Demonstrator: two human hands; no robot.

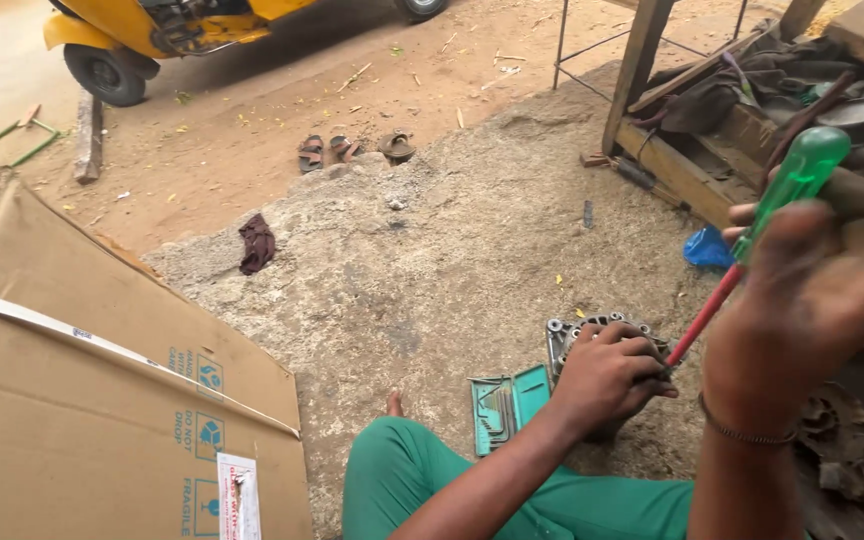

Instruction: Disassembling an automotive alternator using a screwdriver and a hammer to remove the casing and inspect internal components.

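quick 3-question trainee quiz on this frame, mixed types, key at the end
1. True or false: the right hand grips a screwdriver with a clear green handle and red shaft.
2. Multiple choice: the left hand rests on A) the flattened brown cardboard box B) the grey cast-metal part with round holes C) the dark red rag.
3. Fill in: the open teal plastic tool case lies on the ground just ____ of the metal part, in the image.

Key: 1 true; 2 B; 3 left.

screwdriver (752, 235) tip hidden, yellow vehicle (167, 35) cropped
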